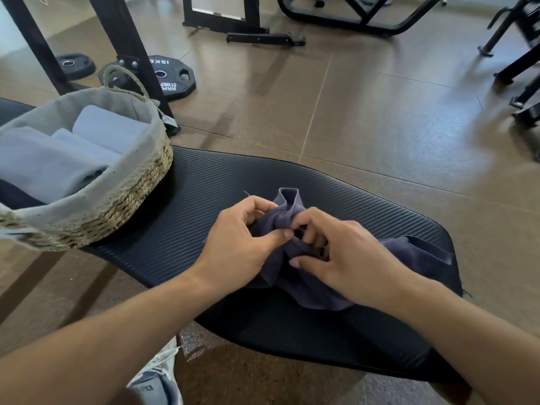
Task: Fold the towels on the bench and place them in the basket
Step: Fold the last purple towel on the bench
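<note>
While both hands are bunched together over the middle of the black ribbed padded bench (204, 182), the dark purple-grey cloth towel (309, 285) sits crumpled right on that bench, nowhere near folded. Only one view to go on, the head camera, so this is all looking down from above.

Left hand (236, 244) has its fingers curled into a raised bunch of the towel, thumb stretched along the fabric towards the other hand. Right hand (344, 255) is pinching the same bunch from the other side, fingers tucked in, thumb lying flat on the cloth. The two hands are basically touching. A little folded peak of towel pokes up just past the fingers, and the rest of it spreads out under the right wrist towards the bench's near right edge.

Further along the bench to the left sits the round woven straw basket with a grey cloth liner (140, 176), well apart from the towel. Inside it are pale blue-grey folded towels (108, 127), rolled up side by side.

Beyond the bench, on the brown tiled floor (365, 112), a black weight plate (168, 76) lies flat behind the basket, beside a black metal frame upright (128, 42). A white and grey sneaker (157, 381) shows beside the bench's near end.
</note>
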`<state>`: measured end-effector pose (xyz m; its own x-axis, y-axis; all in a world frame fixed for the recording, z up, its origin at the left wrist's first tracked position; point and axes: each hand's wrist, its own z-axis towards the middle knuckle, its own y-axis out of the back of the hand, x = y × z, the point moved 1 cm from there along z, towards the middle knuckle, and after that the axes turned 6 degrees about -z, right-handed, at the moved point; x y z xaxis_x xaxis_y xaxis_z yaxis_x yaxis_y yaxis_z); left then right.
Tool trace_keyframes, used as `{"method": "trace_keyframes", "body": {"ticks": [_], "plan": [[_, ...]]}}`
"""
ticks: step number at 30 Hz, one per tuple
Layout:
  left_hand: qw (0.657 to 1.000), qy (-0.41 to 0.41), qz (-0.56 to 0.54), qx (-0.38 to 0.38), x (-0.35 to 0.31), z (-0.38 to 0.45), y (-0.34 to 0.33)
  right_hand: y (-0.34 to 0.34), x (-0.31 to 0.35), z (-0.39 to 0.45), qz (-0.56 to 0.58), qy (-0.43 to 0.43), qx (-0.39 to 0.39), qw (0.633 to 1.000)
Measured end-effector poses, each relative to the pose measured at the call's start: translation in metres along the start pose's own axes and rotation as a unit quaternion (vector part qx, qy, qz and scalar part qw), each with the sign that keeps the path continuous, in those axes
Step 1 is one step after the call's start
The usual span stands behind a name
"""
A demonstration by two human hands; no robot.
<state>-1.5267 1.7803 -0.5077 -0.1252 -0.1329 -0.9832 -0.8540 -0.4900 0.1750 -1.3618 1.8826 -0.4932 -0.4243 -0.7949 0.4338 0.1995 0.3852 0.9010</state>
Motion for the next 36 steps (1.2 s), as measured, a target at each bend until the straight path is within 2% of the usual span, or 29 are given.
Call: {"method": "trace_keyframes", "body": {"ticks": [2, 4, 7, 10, 13, 15, 17, 20, 23, 26, 29, 34, 36], "plan": [[0.999, -0.017, 0.018, -0.022, 0.000, 0.005, 0.003, 0.008, -0.001, 0.001, -0.121, 0.002, 0.033, 0.992], [0.998, -0.030, 0.033, -0.042, 0.000, 0.011, 0.007, 0.013, -0.001, 0.000, -0.181, 0.006, 0.071, 0.981], [0.995, -0.025, 0.049, -0.083, 0.003, 0.020, 0.015, 0.020, 0.000, -0.005, -0.182, 0.011, 0.098, 0.978], [0.993, -0.001, 0.024, -0.115, 0.009, 0.030, 0.021, 0.025, 0.000, -0.011, -0.137, 0.011, 0.092, 0.986], [0.992, 0.018, -0.003, -0.123, 0.014, 0.033, 0.019, 0.026, -0.003, -0.013, -0.027, -0.026, 0.066, 0.997], [0.992, 0.025, -0.021, -0.125, 0.013, 0.028, 0.017, 0.026, -0.003, -0.011, 0.108, -0.085, -0.001, 0.991], [0.993, 0.017, -0.043, -0.108, 0.009, 0.021, 0.013, 0.024, -0.001, -0.008, 0.267, -0.157, -0.080, 0.947], [0.995, -0.012, -0.076, -0.062, 0.001, 0.006, 0.003, 0.016, 0.008, -0.007, 0.466, -0.197, -0.117, 0.854], [0.991, -0.012, -0.124, -0.039, -0.002, -0.009, -0.007, 0.009, 0.020, -0.008, 0.524, -0.164, -0.101, 0.830], [0.981, 0.013, -0.186, -0.048, -0.006, -0.016, -0.009, 0.009, 0.025, -0.004, 0.535, -0.112, -0.069, 0.835], [0.968, 0.032, -0.242, -0.053, -0.010, -0.016, -0.007, 0.013, 0.026, 0.002, 0.508, -0.080, -0.045, 0.856], [0.975, 0.021, -0.219, 0.006, -0.009, -0.013, -0.003, 0.010, 0.022, 0.005, 0.316, -0.050, -0.097, 0.943], [0.976, 0.038, -0.211, 0.029, -0.008, -0.014, -0.003, 0.008, 0.021, 0.004, 0.260, -0.052, -0.118, 0.957]]}}
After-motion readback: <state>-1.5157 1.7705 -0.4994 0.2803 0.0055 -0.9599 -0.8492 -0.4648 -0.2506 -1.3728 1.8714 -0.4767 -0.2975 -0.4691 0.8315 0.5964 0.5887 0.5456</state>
